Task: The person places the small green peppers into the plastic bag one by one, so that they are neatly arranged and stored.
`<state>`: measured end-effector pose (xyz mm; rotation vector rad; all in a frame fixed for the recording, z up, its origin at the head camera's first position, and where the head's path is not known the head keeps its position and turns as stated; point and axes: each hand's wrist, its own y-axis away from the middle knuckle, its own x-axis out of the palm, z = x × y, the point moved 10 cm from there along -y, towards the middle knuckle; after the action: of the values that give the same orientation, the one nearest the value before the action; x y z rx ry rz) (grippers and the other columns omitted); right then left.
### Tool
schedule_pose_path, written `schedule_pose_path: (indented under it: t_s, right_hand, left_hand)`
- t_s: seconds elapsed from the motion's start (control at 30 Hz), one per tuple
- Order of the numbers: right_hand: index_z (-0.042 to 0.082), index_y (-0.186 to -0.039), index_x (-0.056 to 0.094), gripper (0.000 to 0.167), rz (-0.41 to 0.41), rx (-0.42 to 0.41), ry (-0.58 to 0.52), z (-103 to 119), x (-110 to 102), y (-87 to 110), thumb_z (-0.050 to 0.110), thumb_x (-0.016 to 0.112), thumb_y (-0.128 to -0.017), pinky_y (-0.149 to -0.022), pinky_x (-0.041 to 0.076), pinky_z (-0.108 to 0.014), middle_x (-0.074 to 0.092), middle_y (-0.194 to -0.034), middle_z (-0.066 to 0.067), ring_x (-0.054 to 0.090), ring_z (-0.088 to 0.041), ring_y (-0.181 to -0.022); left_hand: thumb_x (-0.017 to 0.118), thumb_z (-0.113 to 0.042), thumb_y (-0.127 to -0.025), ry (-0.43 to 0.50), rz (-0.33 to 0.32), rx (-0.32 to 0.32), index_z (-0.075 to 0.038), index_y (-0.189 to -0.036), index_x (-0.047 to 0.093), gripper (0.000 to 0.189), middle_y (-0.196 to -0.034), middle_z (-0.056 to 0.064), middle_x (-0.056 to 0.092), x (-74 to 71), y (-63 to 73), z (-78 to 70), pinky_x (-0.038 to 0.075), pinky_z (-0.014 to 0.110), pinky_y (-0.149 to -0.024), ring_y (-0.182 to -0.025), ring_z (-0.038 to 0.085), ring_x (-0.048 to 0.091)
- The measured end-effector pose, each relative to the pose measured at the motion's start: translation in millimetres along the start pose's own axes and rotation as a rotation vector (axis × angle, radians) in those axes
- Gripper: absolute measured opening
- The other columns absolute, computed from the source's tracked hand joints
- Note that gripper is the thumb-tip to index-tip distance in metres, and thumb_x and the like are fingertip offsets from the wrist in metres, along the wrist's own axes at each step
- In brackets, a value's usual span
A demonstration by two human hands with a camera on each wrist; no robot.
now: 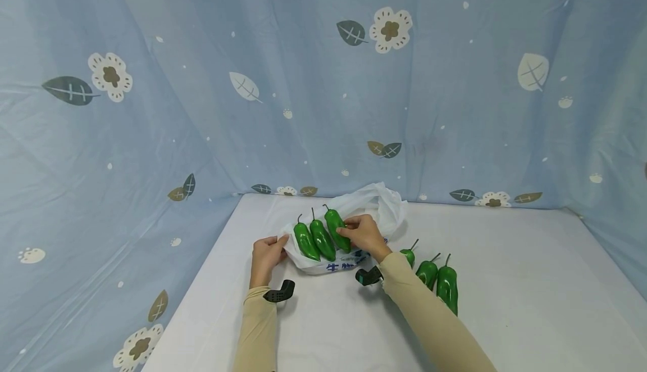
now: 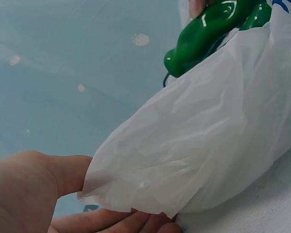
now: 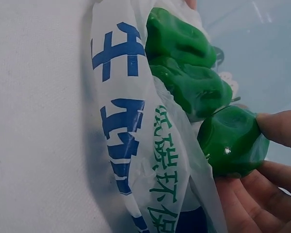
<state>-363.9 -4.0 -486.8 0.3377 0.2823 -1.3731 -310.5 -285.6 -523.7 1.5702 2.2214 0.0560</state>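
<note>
A white plastic bag (image 1: 315,268) with blue and green lettering lies on the table, its mouth spread. Two green peppers, a left one (image 1: 306,241) and a middle one (image 1: 322,240), rest side by side on it. My left hand (image 1: 268,255) pinches the bag's left edge between thumb and fingers; the left wrist view shows this plastic (image 2: 174,155) up close. My right hand (image 1: 365,234) holds a third green pepper (image 1: 336,227) by its side, beside the other two. In the right wrist view, thumb and fingers grip that pepper (image 3: 233,141) at the bag's edge.
Several more green peppers (image 1: 447,287) lie on the white table (image 1: 531,282) to the right, partly hidden behind my right forearm. A blue curtain (image 1: 313,80) with flowers and leaves hangs behind the table and along its sides.
</note>
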Motion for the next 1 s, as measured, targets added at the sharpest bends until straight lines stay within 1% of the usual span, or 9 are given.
schedule_pose_path:
  t_s: [0.13, 0.17, 0.37, 0.47, 0.63, 0.8, 1.0]
  right_hand:
    - [-0.004, -0.126, 0.07, 0.041, -0.012, 0.003, 0.029, -0.9, 0.7, -0.6, 0.02, 0.077, -0.094, -0.074, 0.064, -0.034, 0.073, -0.12, -0.022, 0.072, -0.031, -0.104]
    - [-0.004, -0.125, 0.071, 0.04, -0.013, 0.006, 0.03, -1.4, 0.8, -0.8, 0.02, 0.077, -0.094, -0.074, 0.064, -0.033, 0.073, -0.119, -0.022, 0.072, -0.03, -0.103]
    - [-0.006, -0.125, 0.07, 0.04, -0.007, 0.014, 0.034, -3.2, 2.2, -1.1, 0.018, 0.077, -0.094, -0.066, 0.063, -0.032, 0.073, -0.117, -0.023, 0.073, -0.023, -0.085]
    - [-0.006, -0.124, 0.07, 0.04, -0.003, 0.015, 0.037, -4.4, 3.1, -1.8, 0.018, 0.077, -0.093, -0.066, 0.063, -0.031, 0.073, -0.116, -0.023, 0.073, -0.022, -0.083]
    - [-0.007, -0.123, 0.07, 0.04, 0.004, 0.001, 0.051, -5.2, 4.2, -1.5, 0.018, 0.077, -0.094, -0.067, 0.063, -0.032, 0.073, -0.115, -0.024, 0.073, -0.022, -0.084]
    - [-0.006, -0.124, 0.07, 0.039, 0.008, 0.007, 0.061, -6.5, 5.6, -1.2, 0.019, 0.077, -0.094, -0.069, 0.064, -0.033, 0.073, -0.115, -0.022, 0.073, -0.023, -0.086]
    - [-0.005, -0.123, 0.072, 0.039, -0.005, -0.001, 0.112, -6.4, 5.9, -1.7, 0.021, 0.077, -0.094, -0.078, 0.063, -0.035, 0.074, -0.116, -0.02, 0.072, -0.028, -0.102]
  left_hand:
    - [0.067, -0.032, -0.1, 0.003, 0.003, 0.0, 0.011, -0.141, 0.055, 0.061, -0.14, 0.03, 0.06, -0.3, 0.6, 0.3, 0.063, 0.03, -0.088, -0.097, 0.019, 0.072]
    - [0.067, -0.032, -0.1, 0.005, 0.003, -0.001, 0.011, -0.142, 0.055, 0.061, -0.14, 0.029, 0.06, -0.3, 0.6, 0.3, 0.063, 0.03, -0.089, -0.096, 0.018, 0.072]
    - [0.068, -0.031, -0.1, 0.016, 0.006, 0.007, 0.012, -0.141, 0.054, 0.061, -0.14, 0.031, 0.059, -0.2, 0.3, -0.7, 0.063, 0.03, -0.089, -0.093, 0.017, 0.072]
    - [0.068, -0.031, -0.1, 0.018, 0.004, 0.007, 0.011, -0.141, 0.055, 0.06, -0.139, 0.029, 0.06, -0.4, 0.3, -0.7, 0.063, 0.031, -0.089, -0.092, 0.016, 0.072]
    - [0.068, -0.033, -0.1, 0.016, 0.001, 0.015, 0.012, -0.139, 0.056, 0.061, -0.138, 0.031, 0.061, -0.9, 0.4, -1.8, 0.063, 0.031, -0.087, -0.092, 0.017, 0.073]
    - [0.067, -0.032, -0.1, 0.002, -0.003, 0.009, 0.011, -0.14, 0.057, 0.059, -0.138, 0.029, 0.062, -0.7, 0.3, -0.3, 0.063, 0.031, -0.089, -0.094, 0.017, 0.072]
    - [0.067, -0.032, -0.1, 0.004, 0.001, 0.007, 0.011, -0.14, 0.056, 0.059, -0.137, 0.029, 0.062, 0.0, 1.9, -0.6, 0.063, 0.033, -0.091, -0.095, 0.018, 0.073]
